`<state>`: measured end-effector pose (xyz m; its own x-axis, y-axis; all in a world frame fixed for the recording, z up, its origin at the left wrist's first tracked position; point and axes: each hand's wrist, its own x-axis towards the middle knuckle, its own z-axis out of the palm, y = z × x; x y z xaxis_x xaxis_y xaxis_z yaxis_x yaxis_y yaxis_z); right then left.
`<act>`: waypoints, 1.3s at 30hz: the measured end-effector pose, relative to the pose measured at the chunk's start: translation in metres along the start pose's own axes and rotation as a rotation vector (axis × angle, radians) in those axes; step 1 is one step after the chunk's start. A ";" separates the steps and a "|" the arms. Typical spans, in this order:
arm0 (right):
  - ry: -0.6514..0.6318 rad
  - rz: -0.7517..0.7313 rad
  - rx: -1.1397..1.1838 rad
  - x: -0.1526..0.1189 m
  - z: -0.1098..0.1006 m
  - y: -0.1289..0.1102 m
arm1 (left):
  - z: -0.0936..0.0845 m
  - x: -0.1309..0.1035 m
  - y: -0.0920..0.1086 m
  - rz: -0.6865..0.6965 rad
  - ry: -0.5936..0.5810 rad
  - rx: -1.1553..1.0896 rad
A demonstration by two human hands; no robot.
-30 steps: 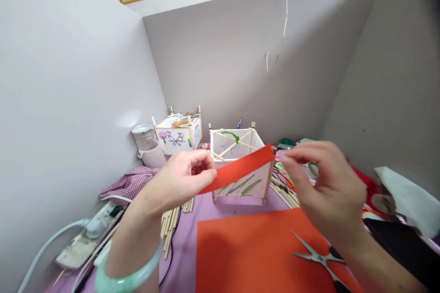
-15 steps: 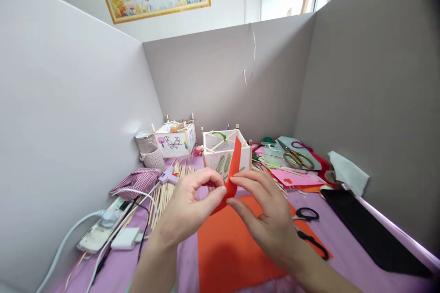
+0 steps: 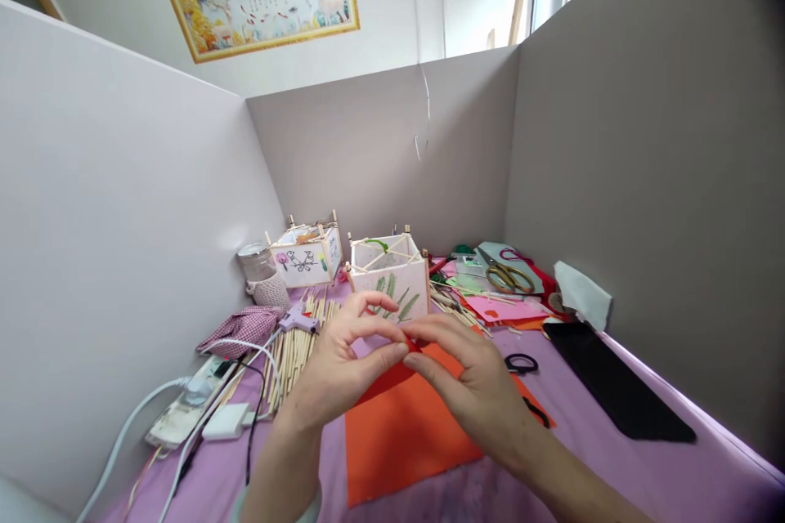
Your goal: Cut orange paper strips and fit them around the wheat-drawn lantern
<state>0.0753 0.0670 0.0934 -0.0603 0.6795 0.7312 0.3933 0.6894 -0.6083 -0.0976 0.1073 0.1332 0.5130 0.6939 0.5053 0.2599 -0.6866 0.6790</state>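
Note:
My left hand (image 3: 349, 355) and my right hand (image 3: 466, 376) meet above the table, thumbs and index fingertips pinching a red paper strip (image 3: 388, 380) between them. Most of the strip is hidden by my fingers; part of it hangs below my left hand. Under both hands lies a larger orange-red paper sheet (image 3: 405, 453). Scissors with black handles (image 3: 522, 363) rest at its right side, partly covered by my right hand. Just beyond my fingertips stands a white paper box framed with sticks (image 3: 392, 282), with green leaf shapes on its front.
A second stick-framed box (image 3: 307, 261) stands behind, left. Wooden sticks (image 3: 291, 359), a lilac glue gun (image 3: 299, 317), a power strip (image 3: 184, 413) and cables lie left. Right are gold-handled scissors (image 3: 512, 278), pink paper (image 3: 500, 309) and a black flat object (image 3: 619, 384). Grey panels (image 3: 380, 155) enclose the table.
The red strip's upright end has come down, and it is now mostly behind my fingers. My fingertips have drawn together. The view has tilted up and shifted slightly right.

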 end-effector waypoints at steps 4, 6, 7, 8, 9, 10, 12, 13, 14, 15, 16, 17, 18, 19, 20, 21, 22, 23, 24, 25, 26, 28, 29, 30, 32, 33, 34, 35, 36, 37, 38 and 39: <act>-0.015 0.128 0.093 -0.001 -0.002 0.007 | 0.009 0.006 -0.006 -0.047 -0.020 -0.066; -0.021 0.186 0.114 0.000 -0.001 0.014 | 0.013 0.011 -0.009 -0.080 -0.015 -0.090; -0.027 0.220 0.123 0.001 -0.001 0.019 | 0.015 0.014 -0.011 -0.098 -0.017 -0.090; -0.033 0.261 0.136 0.003 0.000 0.025 | 0.017 0.017 -0.014 -0.120 -0.030 -0.085; -0.039 0.308 0.153 0.004 0.000 0.032 | 0.018 0.020 -0.017 -0.144 -0.053 -0.075; -0.038 0.362 0.175 0.006 0.000 0.041 | 0.018 0.022 -0.022 -0.173 -0.081 -0.064; -0.023 0.482 0.234 0.008 -0.001 0.061 | 0.014 0.025 -0.034 -0.239 -0.110 -0.030; 0.007 0.542 0.271 0.008 -0.002 0.071 | 0.012 0.026 -0.042 -0.275 -0.092 -0.011; 0.048 0.604 0.320 0.008 -0.004 0.082 | 0.009 0.025 -0.050 -0.310 -0.042 0.002; 0.098 0.660 0.379 0.008 -0.005 0.091 | 0.006 0.024 -0.059 -0.348 0.020 -0.001; 0.150 0.703 0.443 0.007 -0.006 0.100 | 0.004 0.022 -0.068 -0.387 0.095 -0.043; 0.196 0.739 0.495 0.006 -0.007 0.107 | 0.003 0.020 -0.076 -0.428 0.172 -0.106; 0.236 0.761 0.537 0.005 -0.007 0.113 | 0.003 0.018 -0.083 -0.475 0.229 -0.177; 0.270 0.769 0.567 0.004 -0.007 0.118 | 0.005 0.015 -0.089 -0.526 0.251 -0.243; 0.297 0.769 0.584 0.002 -0.007 0.121 | 0.008 0.013 -0.093 -0.574 0.245 -0.297; 0.320 0.762 0.595 0.001 -0.006 0.123 | 0.012 0.011 -0.096 -0.616 0.218 -0.338; 0.336 0.750 0.604 0.000 -0.005 0.125 | 0.016 0.009 -0.099 -0.647 0.181 -0.365; 0.346 0.737 0.608 0.000 -0.004 0.126 | 0.022 0.008 -0.101 -0.663 0.154 -0.388; 0.350 0.726 0.610 -0.001 -0.004 0.127 | 0.026 0.006 -0.103 -0.665 0.137 -0.409; 0.350 0.718 0.609 -0.002 -0.004 0.128 | 0.031 0.005 -0.104 -0.654 0.135 -0.432; 0.347 0.711 0.599 -0.003 -0.004 0.129 | 0.035 0.003 -0.106 -0.635 0.144 -0.457; 0.334 0.707 0.547 -0.005 -0.004 0.131 | 0.039 0.001 -0.109 -0.590 0.174 -0.507; 0.326 0.707 0.503 -0.006 -0.004 0.132 | 0.040 -0.001 -0.111 -0.571 0.195 -0.527; 0.320 0.706 0.452 -0.006 -0.004 0.133 | 0.041 -0.002 -0.112 -0.557 0.218 -0.542; 0.310 0.697 0.362 -0.007 -0.004 0.132 | 0.040 -0.005 -0.113 -0.544 0.258 -0.555; 0.305 0.691 0.333 -0.008 -0.004 0.132 | 0.040 -0.006 -0.113 -0.539 0.271 -0.556; 0.300 0.687 0.316 -0.008 -0.004 0.131 | 0.039 -0.006 -0.113 -0.533 0.280 -0.556; 0.294 0.685 0.307 -0.008 -0.004 0.129 | 0.039 -0.007 -0.113 -0.528 0.286 -0.557; 0.288 0.683 0.303 -0.008 -0.004 0.128 | 0.039 -0.008 -0.112 -0.522 0.290 -0.560; 0.284 0.682 0.303 -0.007 -0.003 0.128 | 0.039 -0.008 -0.112 -0.514 0.296 -0.563; 0.285 0.681 0.306 -0.007 -0.003 0.127 | 0.039 -0.008 -0.112 -0.507 0.301 -0.565; 0.286 0.679 0.313 -0.007 -0.003 0.127 | 0.039 -0.008 -0.112 -0.500 0.305 -0.567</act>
<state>0.1288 0.1484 0.0119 0.3541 0.9146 0.1953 -0.0181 0.2155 -0.9763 -0.0987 0.1699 0.0321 0.1793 0.9740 0.1387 -0.0962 -0.1230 0.9877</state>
